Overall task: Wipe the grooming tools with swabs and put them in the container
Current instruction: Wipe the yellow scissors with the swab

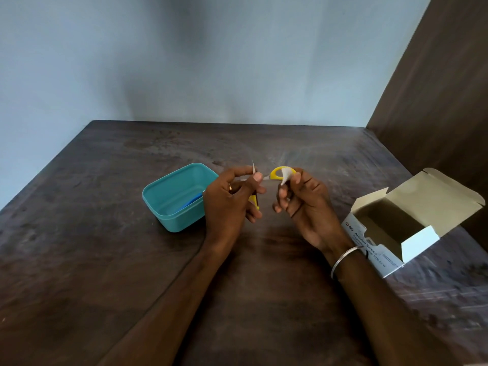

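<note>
My left hand [232,199] grips a small pair of yellow-handled scissors [276,173] held open above the table. One blade tip sticks up past my left thumb, and one yellow handle hangs below my left fingers. My right hand [303,199] pinches a white swab [286,177] against the upper yellow handle loop. The teal container [169,210] stands on the table just left of my left hand, with a blue tool [191,200] lying inside it.
An open Alcohol Swabs box [390,233] lies on the dark wooden table [105,260] at the right, beside my right wrist. A brown wooden panel [435,101] rises behind it. A pale wall stands at the table's far edge.
</note>
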